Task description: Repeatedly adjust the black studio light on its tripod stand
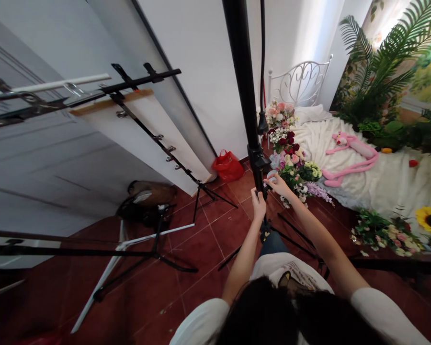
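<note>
A tall black stand [241,72] rises in front of me, with a clamp collar [257,158] partway down and legs spreading over the floor. Below that collar, my left hand [259,205] is closed around the stand's thinner lower pole. My right hand [278,184] is at the pole's right side, its fingers pinched together. A small pale, rounded thing [272,175] shows at those fingertips; its kind is too small to tell. A black cable [262,57] hangs beside the stand, down to a dark fitting [262,123].
To the left are a clipped backdrop frame [140,117], a white-legged stand [107,273] and a dark bag [147,199]. A red plastic bag [229,165] sits by the wall. Flowers [290,158] edge the white-covered bed [309,132] on the right, where a pink plush toy [359,146] lies.
</note>
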The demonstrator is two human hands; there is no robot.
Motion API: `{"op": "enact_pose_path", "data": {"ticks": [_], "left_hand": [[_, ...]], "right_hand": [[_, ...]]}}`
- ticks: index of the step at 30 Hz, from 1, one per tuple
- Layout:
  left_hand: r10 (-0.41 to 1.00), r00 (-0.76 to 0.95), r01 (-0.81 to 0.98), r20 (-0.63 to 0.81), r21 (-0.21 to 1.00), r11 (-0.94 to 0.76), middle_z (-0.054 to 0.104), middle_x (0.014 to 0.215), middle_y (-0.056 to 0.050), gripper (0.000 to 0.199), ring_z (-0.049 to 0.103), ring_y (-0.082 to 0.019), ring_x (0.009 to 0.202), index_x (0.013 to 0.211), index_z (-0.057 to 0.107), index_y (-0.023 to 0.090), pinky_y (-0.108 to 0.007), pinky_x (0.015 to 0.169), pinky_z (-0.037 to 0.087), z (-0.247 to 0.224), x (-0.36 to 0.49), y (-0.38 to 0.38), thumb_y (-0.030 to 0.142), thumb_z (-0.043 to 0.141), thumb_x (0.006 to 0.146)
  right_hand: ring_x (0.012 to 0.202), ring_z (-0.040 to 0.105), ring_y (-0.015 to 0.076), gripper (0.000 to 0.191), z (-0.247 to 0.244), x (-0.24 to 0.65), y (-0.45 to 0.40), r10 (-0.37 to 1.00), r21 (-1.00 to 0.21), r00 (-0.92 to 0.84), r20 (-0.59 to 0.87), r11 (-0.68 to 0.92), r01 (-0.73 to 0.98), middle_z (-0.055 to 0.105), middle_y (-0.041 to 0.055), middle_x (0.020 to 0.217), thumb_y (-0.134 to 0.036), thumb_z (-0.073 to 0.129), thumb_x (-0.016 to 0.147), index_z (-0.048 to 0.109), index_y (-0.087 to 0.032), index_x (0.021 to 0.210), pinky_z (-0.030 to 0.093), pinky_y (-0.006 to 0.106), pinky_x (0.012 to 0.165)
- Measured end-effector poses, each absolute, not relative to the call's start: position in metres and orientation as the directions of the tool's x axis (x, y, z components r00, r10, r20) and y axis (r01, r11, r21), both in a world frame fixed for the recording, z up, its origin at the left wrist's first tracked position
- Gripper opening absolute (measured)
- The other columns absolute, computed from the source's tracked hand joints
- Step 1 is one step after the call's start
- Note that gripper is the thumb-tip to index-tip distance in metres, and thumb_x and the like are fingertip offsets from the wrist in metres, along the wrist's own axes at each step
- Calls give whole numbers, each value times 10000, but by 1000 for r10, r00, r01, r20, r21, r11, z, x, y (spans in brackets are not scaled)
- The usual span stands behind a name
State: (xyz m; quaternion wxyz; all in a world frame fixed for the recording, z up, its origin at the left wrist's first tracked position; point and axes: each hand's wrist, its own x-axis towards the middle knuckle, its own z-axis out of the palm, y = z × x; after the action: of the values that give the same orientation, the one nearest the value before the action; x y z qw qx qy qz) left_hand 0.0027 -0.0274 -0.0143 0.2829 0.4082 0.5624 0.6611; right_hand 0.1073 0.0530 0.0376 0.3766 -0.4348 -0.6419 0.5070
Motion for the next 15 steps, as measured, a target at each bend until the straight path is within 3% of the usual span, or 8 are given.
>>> {"op": "enact_pose_path", "data": {"ticks": [4,6,8,11,15], "left_hand": [[832,-508,84,222,974,-209,576,877,-39,519,564,-159,788,980,484,213,-276,750,467,-15,2,-27,705,364,863],[838,-499,83,220,975,-206,570,873,-34,519,564,-158,791,990,479,216,-279,755,471,-17,2,-27,705,355,867],[843,-493,88,214,976,-197,576,891,-37,524,574,-162,813,1005,475,219,-286,775,477,-17,1,-27,708,343,869],[840,-495,100,221,975,-197,608,959,-65,546,603,-181,896,1018,487,216,-300,834,484,-15,1,-28,718,340,864],[843,-483,95,236,971,-218,637,1026,-92,553,623,-198,979,1028,507,211,-320,897,485,-13,2,-29,714,341,867]], "right_hand": [[536,530,130,255,40,96,60,981,-925,-187,-57,18,379,524,-53,548,-350,732,711,514,-217,699,407,237,527],[577,545,135,233,37,93,62,986,-923,-141,-91,-30,385,548,-38,566,-293,733,695,518,-209,657,418,243,567],[601,555,131,200,31,94,60,978,-954,-154,-141,-93,286,593,-21,619,-311,706,714,549,-197,666,434,246,598],[716,616,136,232,18,100,48,933,-979,-307,-187,-204,-25,690,17,825,-426,639,773,644,-195,796,475,258,684],[1028,634,155,333,5,112,24,837,-877,-536,-114,-338,-342,708,16,1103,-520,579,831,682,-269,1023,463,294,910]]}}
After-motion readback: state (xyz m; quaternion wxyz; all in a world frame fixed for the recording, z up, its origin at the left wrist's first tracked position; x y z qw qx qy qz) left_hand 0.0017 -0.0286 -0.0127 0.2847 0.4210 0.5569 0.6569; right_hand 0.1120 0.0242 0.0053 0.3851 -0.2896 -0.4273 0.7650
